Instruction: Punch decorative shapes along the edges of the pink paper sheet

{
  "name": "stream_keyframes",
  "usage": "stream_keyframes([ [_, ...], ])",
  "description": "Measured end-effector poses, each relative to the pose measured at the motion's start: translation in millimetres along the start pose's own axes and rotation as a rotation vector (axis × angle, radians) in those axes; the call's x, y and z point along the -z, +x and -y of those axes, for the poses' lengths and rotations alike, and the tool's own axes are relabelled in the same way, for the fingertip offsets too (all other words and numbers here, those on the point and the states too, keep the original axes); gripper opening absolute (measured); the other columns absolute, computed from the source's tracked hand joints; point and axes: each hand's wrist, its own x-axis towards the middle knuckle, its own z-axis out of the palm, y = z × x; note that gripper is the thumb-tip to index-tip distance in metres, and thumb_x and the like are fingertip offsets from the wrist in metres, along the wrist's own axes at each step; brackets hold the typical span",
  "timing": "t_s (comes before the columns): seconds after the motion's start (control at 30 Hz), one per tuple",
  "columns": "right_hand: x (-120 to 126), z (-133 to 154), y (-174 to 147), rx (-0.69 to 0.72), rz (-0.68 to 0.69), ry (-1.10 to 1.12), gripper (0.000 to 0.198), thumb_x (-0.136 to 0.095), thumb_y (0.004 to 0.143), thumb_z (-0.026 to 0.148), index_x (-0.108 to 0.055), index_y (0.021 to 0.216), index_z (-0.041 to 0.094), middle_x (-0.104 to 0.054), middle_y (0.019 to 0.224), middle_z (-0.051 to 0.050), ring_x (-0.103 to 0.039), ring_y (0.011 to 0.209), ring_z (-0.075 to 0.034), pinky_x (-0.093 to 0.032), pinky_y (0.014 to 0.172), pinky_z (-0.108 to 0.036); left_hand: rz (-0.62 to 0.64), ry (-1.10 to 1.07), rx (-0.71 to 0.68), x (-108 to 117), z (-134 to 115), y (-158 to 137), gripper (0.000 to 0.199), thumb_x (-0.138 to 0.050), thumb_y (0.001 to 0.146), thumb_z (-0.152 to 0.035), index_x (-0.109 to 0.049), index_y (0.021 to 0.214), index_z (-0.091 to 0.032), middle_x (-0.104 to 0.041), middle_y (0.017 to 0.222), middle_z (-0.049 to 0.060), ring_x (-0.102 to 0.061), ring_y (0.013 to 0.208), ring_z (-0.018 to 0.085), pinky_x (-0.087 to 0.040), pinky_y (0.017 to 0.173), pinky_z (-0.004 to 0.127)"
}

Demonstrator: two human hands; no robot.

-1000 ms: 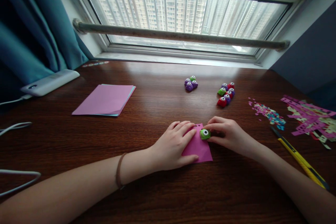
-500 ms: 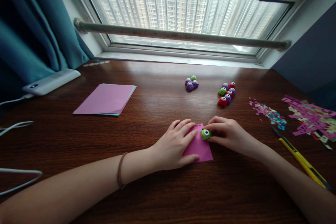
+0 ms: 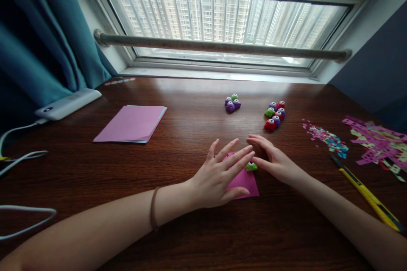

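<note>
A pink sheet of paper (image 3: 246, 184) lies on the table, partly covered by my left hand (image 3: 221, 173). The fingers of that hand are spread, and their tips reach over a green craft punch (image 3: 251, 167) at the paper's right edge, hiding part of it. My right hand (image 3: 276, 161) is just to the right of the punch, thumb and fingers apart with nothing between them. Its thumb tip is close to the punch and to my left fingertips; whether they touch I cannot tell.
Small craft punches (image 3: 232, 103) stand in one group behind my hands, with another group of punches (image 3: 275, 115) farther right. On the right lie paper confetti (image 3: 329, 137), cut paper strips (image 3: 378, 142) and a yellow utility knife (image 3: 369, 192). A stack of coloured paper (image 3: 130, 123) and a white power bank (image 3: 68, 103) sit left.
My right hand has let go of the green punch and opened. My left hand has lifted and moved right, its fingers now over the punch. The view has shifted slightly.
</note>
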Motion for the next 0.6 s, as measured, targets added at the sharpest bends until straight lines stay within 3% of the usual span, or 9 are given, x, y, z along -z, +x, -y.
stream_keyframes([
  [0.17, -6.2, -1.3, 0.0, 0.006, -0.043, -0.037, 0.053, -0.054, 0.081, 0.047, -0.047, 0.125, 0.020, -0.036, 0.139, -0.011, -0.025, 0.132, -0.025, -0.021, 0.110, -0.047, 0.055, 0.021, 0.035, -2.5, -2.0, 3.1, 0.072, -0.037, 0.088, -0.059, -0.011, 0.144, -0.022, -0.017, 0.149, 0.001, 0.001, 0.138, 0.028, 0.017, 0.104, 0.053],
  [0.4, -7.9, -5.8, 1.0, 0.051, -0.024, -0.058, 0.055, -0.052, 0.082, 0.044, -0.044, 0.129, 0.018, -0.035, 0.139, -0.012, -0.025, 0.133, -0.025, -0.022, 0.110, -0.047, 0.080, -0.022, 0.033, -2.5, -4.0, 2.3, 0.063, -0.028, 0.091, -0.057, -0.015, 0.143, -0.024, -0.015, 0.148, -0.003, 0.001, 0.138, 0.026, 0.023, 0.102, 0.051],
  [0.6, -7.9, -8.6, 2.5, 0.025, 0.006, -0.065, 0.056, -0.053, 0.081, 0.043, -0.042, 0.131, 0.019, -0.031, 0.142, -0.010, -0.023, 0.134, -0.025, -0.020, 0.111, -0.047, 0.071, -0.034, -0.003, 3.9, -6.7, 6.3, 0.050, -0.030, 0.095, -0.042, -0.027, 0.139, -0.018, -0.027, 0.146, 0.001, -0.006, 0.138, 0.022, 0.022, 0.104, 0.050],
])
